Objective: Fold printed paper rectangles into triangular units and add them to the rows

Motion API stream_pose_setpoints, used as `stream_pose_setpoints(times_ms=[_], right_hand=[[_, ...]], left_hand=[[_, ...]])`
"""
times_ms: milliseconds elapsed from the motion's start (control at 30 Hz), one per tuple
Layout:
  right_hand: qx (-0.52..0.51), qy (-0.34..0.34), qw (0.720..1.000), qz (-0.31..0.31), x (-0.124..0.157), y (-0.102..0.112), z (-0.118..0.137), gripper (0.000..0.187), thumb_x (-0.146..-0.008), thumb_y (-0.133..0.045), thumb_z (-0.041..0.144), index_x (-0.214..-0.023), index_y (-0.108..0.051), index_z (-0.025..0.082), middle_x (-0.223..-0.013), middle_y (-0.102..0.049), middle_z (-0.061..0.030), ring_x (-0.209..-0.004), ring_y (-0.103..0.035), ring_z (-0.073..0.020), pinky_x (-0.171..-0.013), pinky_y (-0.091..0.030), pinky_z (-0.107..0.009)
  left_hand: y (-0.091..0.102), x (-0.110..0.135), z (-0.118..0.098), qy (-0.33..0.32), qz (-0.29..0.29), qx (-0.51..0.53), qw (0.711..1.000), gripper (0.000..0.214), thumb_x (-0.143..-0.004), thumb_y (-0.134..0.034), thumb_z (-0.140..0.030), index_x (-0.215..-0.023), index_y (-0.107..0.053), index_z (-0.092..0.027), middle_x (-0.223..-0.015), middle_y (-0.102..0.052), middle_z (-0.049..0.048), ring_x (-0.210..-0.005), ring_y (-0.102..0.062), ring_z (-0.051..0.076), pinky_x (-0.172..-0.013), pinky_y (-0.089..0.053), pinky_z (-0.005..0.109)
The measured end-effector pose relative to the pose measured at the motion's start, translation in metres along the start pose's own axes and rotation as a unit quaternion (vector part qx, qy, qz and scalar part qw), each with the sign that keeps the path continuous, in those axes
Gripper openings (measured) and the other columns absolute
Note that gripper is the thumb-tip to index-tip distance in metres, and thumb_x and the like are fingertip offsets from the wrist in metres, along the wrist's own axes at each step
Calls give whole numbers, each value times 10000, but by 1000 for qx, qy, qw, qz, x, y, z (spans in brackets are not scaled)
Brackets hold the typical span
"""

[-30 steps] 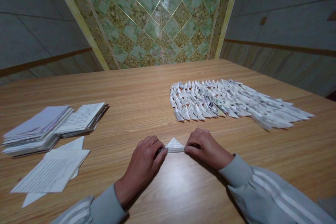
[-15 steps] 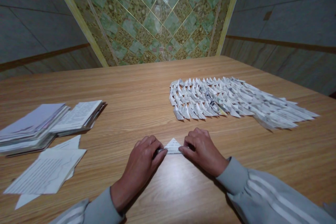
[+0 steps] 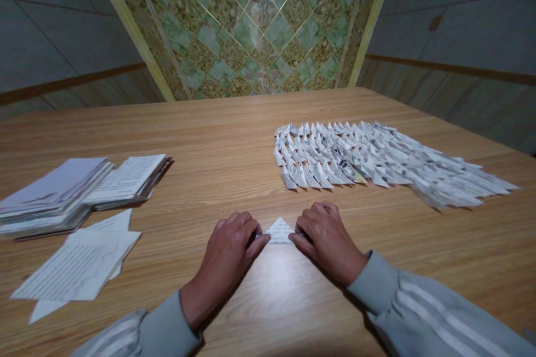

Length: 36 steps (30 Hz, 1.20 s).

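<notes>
A small folded paper [image 3: 280, 231] with print on it shows as a triangle, point away from me, low over the wooden table in front of me. My left hand [image 3: 234, 242] pinches its left corner between thumb and curled fingers. At the right corner, my right hand [image 3: 322, 237] grips it the same way, thumb along the near edge. Both outer corners are hidden by my fingers. Beyond my hands, to the right, stand rows of folded paper pieces [image 3: 322, 153] with pointed tips, packed close together.
On the left lie a stack of papers [image 3: 54, 187] and a smaller pile of printed sheets [image 3: 128, 178] against it. Nearer me, loose sheets [image 3: 79, 262] overlap on the wooden table [image 3: 209, 134]. A tiled wall [image 3: 259, 22] rises behind the table.
The view has shifted slightly, so everything sits a little further right. Both hands keep their hold on the paper's corners, with little visible movement.
</notes>
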State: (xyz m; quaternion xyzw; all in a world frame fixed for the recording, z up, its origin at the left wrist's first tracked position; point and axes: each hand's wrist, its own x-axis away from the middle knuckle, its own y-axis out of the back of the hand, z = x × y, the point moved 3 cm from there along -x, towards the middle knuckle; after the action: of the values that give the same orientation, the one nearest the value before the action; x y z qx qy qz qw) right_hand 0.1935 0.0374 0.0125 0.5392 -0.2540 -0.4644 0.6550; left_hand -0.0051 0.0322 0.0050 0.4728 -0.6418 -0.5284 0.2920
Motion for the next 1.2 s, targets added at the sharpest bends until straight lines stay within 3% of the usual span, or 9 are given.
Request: stream_pose_setpoints(times_ms=[233, 300, 367, 433, 600, 767, 1067, 1200], right_hand=[[3, -2, 1000, 3, -1, 0, 1, 162, -872, -720, 285, -771, -666, 171, -824, -680, -35, -901, -549, -229, -889, -287, -389], [3, -1, 1000, 4, -1, -1, 0, 157, -867, -725, 282, -773, -665, 172, -826, -681, -34, -900, -548, -228, -890, -287, -387], [6, 3, 1000, 0, 0, -1, 0, 153, -866, -727, 278, -776, -663, 172, -825, -682, -35, -908, -546, -230, -899, -282, -391], [7, 7, 1000, -4, 0, -1, 0, 156, -869, -725, 280, -776, -662, 172, -827, -684, -38, -910, -545, -232, -906, -280, -395], [14, 5, 1000, 7, -1, -1, 1, 174, -880, -715, 302, -785, -665, 165, -843, -687, -50, -912, -542, -238, -901, -286, -398], [25, 0, 1000, 10, -1, -3, 0, 173, -891, -701, 326, -816, -664, 175, -858, -674, -44, -921, -532, -239, -884, -290, -398], [-2, -20, 1000, 13, 4, 6, -6, 126, -865, -734, 290, -883, -647, 200, -893, -676, -28, -918, -531, -233, -877, -299, -385], [8, 55, 998, -39, 5, 6, -4, 134, -878, -715, 244, -995, -653, 221, -998, -673, -45, -958, -527, -229, -901, -309, -385]], left_hand=[[0, 0, 4, 1, -40, 6, 999, 144, -918, -623, -308, -834, -600, -194, -816, -638, 37, -763, -581, 234, -674, -418, 353], [2, 3, 1, -49, -80, 12, 995, 75, -946, -577, -256, -943, -608, -188, -905, -655, 62, -817, -586, 239, -698, -432, 357], [4, 8, -10, -140, -115, 1, 983, 129, -977, -511, -195, -1065, -606, -190, -1036, -659, 91, -912, -582, 250, -764, -436, 379], [3, 14, -22, -209, -112, -20, 971, 182, -992, -484, -177, -1127, -604, -203, -1093, -654, 93, -943, -570, 254, -811, -426, 401], [-4, 20, -36, -187, -28, -56, 980, 299, -917, -646, -247, -1210, -588, -230, -1060, -636, 70, -926, -550, 265, -818, -430, 416], [-1, 21, -30, -183, -14, -47, 982, 338, -910, -654, -257, -1240, -583, -248, -1027, -640, 56, -911, -553, 257, -833, -427, 418], [1, 36, 2, -173, -62, -78, 980, 277, -947, -572, -226, -1218, -612, -266, -1069, -660, 61, -950, -580, 255, -894, -417, 442], [1, 35, -1, -187, -110, -81, 973, 201, -958, -552, -203, -1126, -653, -245, -1094, -691, 65, -1019, -586, 261, -986, -397, 484]])
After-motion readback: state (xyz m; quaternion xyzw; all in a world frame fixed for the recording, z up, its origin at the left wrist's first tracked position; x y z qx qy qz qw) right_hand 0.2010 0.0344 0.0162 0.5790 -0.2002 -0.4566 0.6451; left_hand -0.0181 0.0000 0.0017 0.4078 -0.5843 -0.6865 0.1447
